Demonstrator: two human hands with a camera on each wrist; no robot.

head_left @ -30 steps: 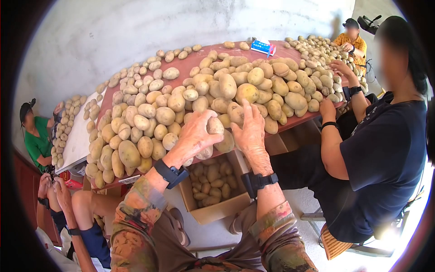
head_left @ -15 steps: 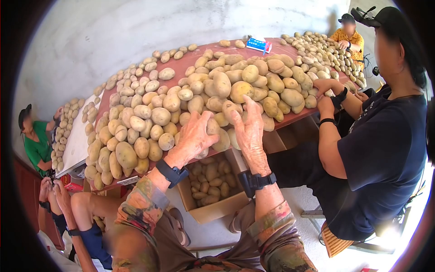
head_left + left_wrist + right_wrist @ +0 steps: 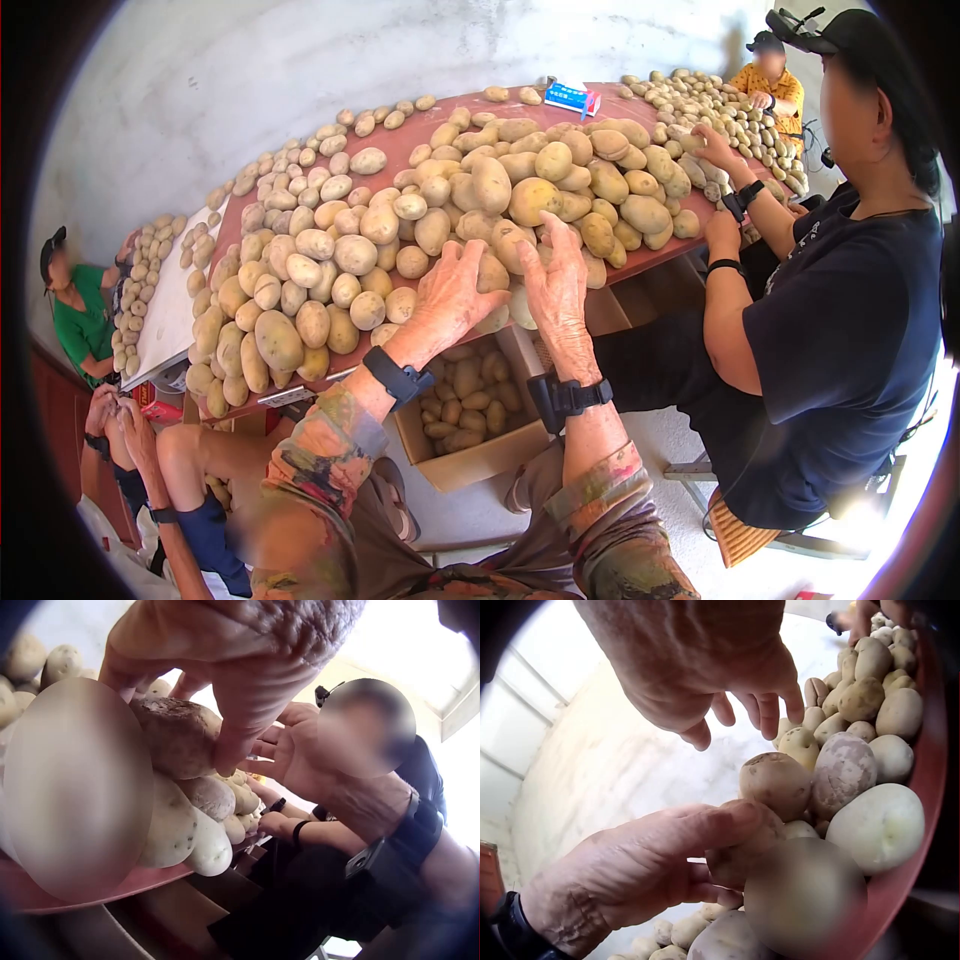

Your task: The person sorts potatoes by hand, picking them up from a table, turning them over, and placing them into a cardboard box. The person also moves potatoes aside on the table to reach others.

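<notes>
My left hand (image 3: 445,300) is at the near edge of a big heap of potatoes. In the left wrist view its thumb and fingers grip a brownish, rough-skinned potato (image 3: 180,739) from both sides. The right wrist view shows this left hand (image 3: 630,862) with its thumb across the potato. Close by on the right, my right hand (image 3: 558,300) hovers with fingers spread and slightly bent. Nothing is between its fingers in the right wrist view. A round potato (image 3: 775,784) and a patchy one (image 3: 844,774) lie below its fingertips.
Under the table edge stands a cardboard box (image 3: 490,465) with potatoes in it. The heap covers much of the red table (image 3: 400,155); a blue tissue box (image 3: 570,98) sits at the back. A person in a dark shirt (image 3: 840,340) works close on the right.
My left hand has shifted right, closer to my right hand, which has stayed about in place. The neighbour's hands came together at the table edge, then one reached back to the potatoes.
</notes>
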